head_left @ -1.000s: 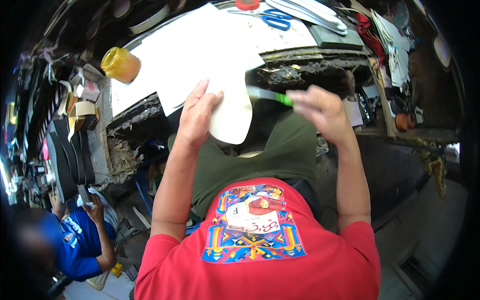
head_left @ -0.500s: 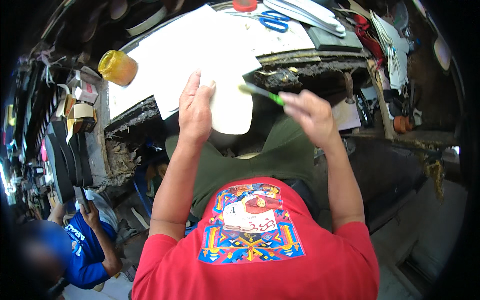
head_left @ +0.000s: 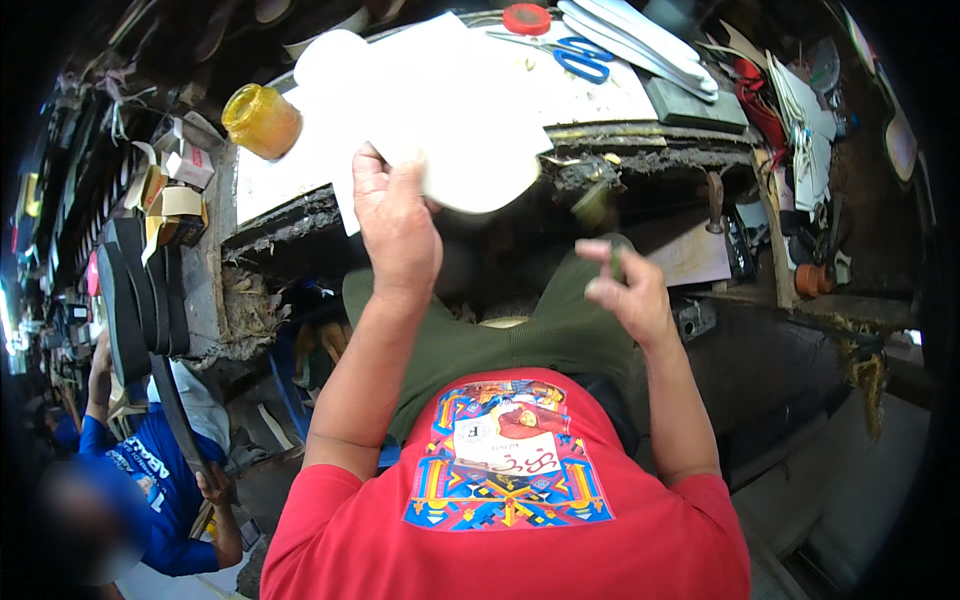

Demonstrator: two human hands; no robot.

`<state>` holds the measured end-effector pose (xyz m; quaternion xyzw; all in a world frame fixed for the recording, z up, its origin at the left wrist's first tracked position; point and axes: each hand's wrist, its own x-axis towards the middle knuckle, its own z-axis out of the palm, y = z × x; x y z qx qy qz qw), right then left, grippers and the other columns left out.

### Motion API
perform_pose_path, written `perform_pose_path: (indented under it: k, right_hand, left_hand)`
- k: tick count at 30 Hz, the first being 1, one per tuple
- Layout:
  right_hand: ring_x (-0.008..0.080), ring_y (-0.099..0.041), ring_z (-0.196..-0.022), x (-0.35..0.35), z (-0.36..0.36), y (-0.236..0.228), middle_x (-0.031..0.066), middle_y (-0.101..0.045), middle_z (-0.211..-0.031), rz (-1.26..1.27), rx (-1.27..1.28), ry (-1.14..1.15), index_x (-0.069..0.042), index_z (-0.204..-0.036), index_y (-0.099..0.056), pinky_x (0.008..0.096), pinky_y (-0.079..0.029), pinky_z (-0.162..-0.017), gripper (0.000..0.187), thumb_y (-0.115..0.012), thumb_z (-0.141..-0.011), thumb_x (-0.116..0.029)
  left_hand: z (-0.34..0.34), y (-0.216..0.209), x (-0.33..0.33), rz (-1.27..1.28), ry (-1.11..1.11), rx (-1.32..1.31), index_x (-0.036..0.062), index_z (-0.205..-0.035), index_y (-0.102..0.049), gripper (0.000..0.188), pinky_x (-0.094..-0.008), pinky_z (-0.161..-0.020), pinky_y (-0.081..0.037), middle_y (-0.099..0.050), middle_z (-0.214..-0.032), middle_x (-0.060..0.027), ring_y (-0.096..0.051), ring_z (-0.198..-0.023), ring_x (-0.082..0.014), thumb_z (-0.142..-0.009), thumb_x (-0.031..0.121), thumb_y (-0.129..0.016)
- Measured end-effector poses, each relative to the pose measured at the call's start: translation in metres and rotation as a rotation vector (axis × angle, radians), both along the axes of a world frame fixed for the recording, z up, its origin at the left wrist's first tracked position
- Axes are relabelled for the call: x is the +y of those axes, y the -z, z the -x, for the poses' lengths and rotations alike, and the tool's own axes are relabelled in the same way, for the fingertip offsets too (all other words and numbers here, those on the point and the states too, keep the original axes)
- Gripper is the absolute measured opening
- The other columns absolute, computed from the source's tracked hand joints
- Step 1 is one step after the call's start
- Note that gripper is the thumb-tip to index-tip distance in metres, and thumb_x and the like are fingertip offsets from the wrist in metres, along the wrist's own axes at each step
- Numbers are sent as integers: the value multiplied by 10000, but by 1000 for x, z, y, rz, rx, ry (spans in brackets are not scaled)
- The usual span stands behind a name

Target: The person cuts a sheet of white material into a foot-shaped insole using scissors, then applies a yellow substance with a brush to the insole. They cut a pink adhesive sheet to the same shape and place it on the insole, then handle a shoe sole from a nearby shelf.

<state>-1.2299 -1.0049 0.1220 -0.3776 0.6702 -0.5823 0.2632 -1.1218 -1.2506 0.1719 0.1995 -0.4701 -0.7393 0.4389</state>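
Sheet [head_left: 487, 182], white and round-edged, at twelve o'clock, is pinched by the left hand [head_left: 400, 232], thumb against fingers; the right hand [head_left: 637, 297], at three o'clock, curls loosely round a blurred greenish tool [head_left: 594, 207]. Gripping only the margin should leave the face clear.

- I saw the left hand [head_left: 400, 230] stretched ahead, clamped in a pinch.
- The right hand [head_left: 630, 287] hovered farther back, curled in a grip.
- The left forearm [head_left: 366, 372] and right forearm [head_left: 686, 412], both bare, slanted inward.
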Motion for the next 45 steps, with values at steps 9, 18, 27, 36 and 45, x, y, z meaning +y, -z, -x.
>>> perform_pose_path:
  k: [9,18,27,36,45]
  right_hand:
    - [10,-335,-436,-25,32,-32,-99,-442,-606,224,-901,144,-90,-932,-632,197,-259,-407,70,-686,-975,-97]
    - [14,-431,-537,-9,95,-50,-70,-543,-694,-208,-473,-140,-34,-1064,-703,212,-327,-472,165,-723,-959,-160]
    - [88,-530,-726,-16,39,-72,20,-604,-826,-109,425,-29,-55,-1261,-722,257,-449,-658,293,-672,-972,-46]
    - [132,-543,-685,-30,52,-55,49,-622,-808,-59,535,29,-66,-1226,-738,283,-462,-656,317,-738,-911,-30]
    - [202,-655,-705,-54,62,-50,115,-683,-840,25,545,-54,-109,-1186,-762,329,-522,-675,271,-736,-917,-128]
  left_hand:
    - [-27,0,37,-60,659,26,-23,-1396,-490,442,-456,-874,-626,-655,-1248,-199,-711,-1050,-315,-972,23,-606]
    - [-32,24,-21,-924,1413,-144,-50,-1533,-292,731,-526,-745,-657,-498,-1351,-439,-725,-955,-470,-1014,360,-603]
    - [-42,43,15,-777,945,108,25,-1524,-346,645,-442,-839,-622,-575,-1319,-354,-695,-1030,-343,-1025,384,-540]
    - [-38,55,19,-649,881,106,59,-1482,-372,588,-427,-794,-633,-604,-1274,-347,-710,-975,-326,-1020,374,-553]
    - [-44,55,14,-595,842,109,64,-1489,-365,640,-414,-777,-633,-609,-1259,-335,-711,-951,-310,-991,394,-595]
